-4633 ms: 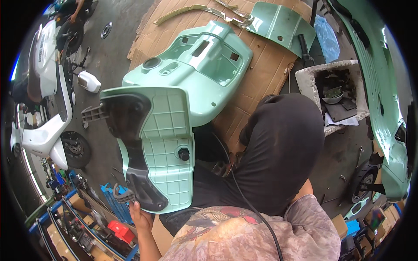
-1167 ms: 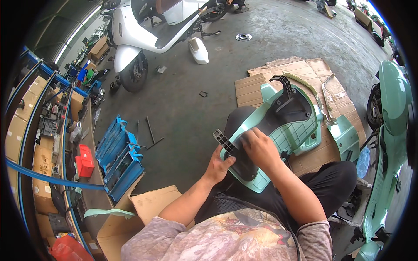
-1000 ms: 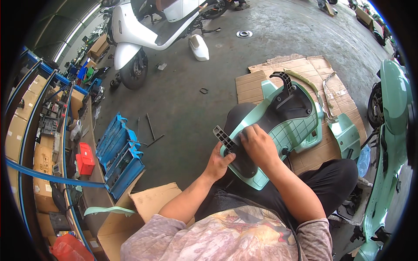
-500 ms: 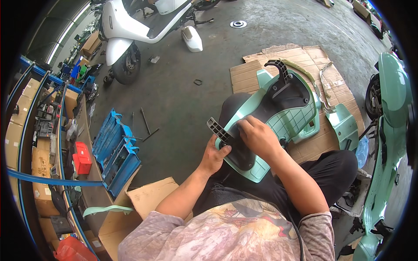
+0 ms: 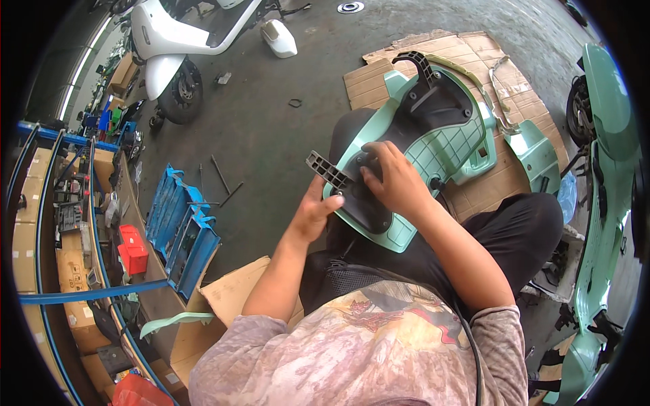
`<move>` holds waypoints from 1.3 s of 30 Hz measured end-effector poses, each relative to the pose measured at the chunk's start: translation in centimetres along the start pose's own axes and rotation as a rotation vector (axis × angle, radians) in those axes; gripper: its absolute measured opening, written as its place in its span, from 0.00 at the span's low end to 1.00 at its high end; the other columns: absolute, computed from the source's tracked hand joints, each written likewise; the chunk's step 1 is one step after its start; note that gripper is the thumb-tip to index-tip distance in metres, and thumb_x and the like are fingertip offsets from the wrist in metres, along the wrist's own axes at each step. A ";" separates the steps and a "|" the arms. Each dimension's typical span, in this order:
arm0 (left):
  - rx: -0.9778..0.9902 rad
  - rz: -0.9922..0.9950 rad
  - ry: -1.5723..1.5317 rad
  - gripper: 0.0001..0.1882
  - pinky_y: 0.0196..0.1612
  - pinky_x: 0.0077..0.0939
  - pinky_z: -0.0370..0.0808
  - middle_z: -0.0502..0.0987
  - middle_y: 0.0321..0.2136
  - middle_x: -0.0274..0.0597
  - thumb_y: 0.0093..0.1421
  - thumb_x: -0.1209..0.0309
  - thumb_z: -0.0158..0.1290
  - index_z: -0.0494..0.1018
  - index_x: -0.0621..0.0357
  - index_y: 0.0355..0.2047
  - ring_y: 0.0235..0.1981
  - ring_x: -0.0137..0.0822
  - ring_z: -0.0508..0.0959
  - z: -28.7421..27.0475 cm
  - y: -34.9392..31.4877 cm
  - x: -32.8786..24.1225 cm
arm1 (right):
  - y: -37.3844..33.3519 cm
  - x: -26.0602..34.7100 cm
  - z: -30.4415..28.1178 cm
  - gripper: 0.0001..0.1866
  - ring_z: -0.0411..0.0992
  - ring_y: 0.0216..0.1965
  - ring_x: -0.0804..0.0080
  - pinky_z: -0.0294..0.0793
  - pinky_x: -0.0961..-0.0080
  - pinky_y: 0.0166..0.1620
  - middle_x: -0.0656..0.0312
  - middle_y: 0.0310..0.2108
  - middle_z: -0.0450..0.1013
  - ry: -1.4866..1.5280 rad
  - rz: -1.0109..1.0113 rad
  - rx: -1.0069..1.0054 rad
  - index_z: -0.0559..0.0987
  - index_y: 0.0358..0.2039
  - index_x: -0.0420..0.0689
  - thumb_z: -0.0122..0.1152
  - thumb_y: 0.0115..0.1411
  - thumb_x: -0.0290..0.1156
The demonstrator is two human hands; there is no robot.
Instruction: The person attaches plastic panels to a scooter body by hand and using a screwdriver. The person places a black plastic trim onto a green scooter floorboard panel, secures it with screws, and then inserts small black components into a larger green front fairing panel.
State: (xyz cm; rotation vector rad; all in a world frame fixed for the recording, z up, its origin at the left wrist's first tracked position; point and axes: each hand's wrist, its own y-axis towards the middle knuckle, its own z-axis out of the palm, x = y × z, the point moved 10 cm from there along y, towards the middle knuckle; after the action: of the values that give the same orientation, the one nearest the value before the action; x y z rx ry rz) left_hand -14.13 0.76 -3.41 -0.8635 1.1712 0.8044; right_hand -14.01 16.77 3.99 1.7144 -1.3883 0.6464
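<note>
A mint-green scooter body panel (image 5: 439,149) with a ribbed underside lies tilted across my lap. Black plastic inner pieces cover part of it, and a black curved bracket (image 5: 421,66) sticks up at its far end. A second black bracket (image 5: 326,168) juts out at the near left. My left hand (image 5: 315,211) grips the panel's left edge beside that bracket, thumb on top, the other fingers mostly hidden beneath. Over the near black piece (image 5: 369,210) rests my right hand (image 5: 399,181), its thumb and forefinger apart and touching the surface; nothing shows between them.
Flattened cardboard (image 5: 467,51) lies beyond the panel, with another green panel (image 5: 535,152) on it. A green scooter body (image 5: 596,203) stands at right, a white scooter (image 5: 162,34) at far left. Blue metal frames (image 5: 179,230), a red bin (image 5: 133,249) and shelving are at left.
My right thumb and fingers, bunched together on the black piece before, have spread apart. My left hand keeps its hold on the edge. The whole view has shifted slightly.
</note>
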 end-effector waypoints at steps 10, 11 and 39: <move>0.245 -0.648 0.282 0.41 0.42 0.39 0.76 0.78 0.42 0.52 0.61 0.36 0.37 0.72 0.67 0.47 0.41 0.45 0.79 -6.7 5.3 -3.0 | -1.8 0.6 0.2 0.15 0.69 0.41 0.58 0.68 0.67 0.48 0.55 0.38 0.70 -0.197 -0.226 -0.208 0.73 0.40 0.38 0.58 0.51 0.28; 0.162 -0.663 0.425 0.40 0.40 0.37 0.76 0.78 0.39 0.50 0.60 0.37 0.39 0.72 0.68 0.46 0.38 0.43 0.79 -8.7 6.5 -3.6 | -2.0 0.8 0.7 0.16 0.69 0.43 0.57 0.69 0.67 0.49 0.54 0.39 0.71 -0.234 -0.237 -0.172 0.73 0.42 0.38 0.59 0.51 0.28; 0.354 -0.432 0.809 0.19 0.33 0.17 0.67 0.69 0.25 0.29 0.59 0.59 0.56 0.68 0.61 0.40 0.28 0.21 0.68 2.7 7.7 -2.9 | -30.8 -21.8 -24.2 0.09 0.72 0.26 0.79 0.72 0.83 0.31 0.62 0.28 0.75 1.137 0.323 -0.982 0.75 0.35 0.40 0.52 0.64 0.32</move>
State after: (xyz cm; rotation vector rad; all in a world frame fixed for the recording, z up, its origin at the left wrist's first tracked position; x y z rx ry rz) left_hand -20.35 6.39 -1.31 -1.1229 1.6743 -0.1486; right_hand 12.36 50.66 -8.99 0.2009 -0.8434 0.7383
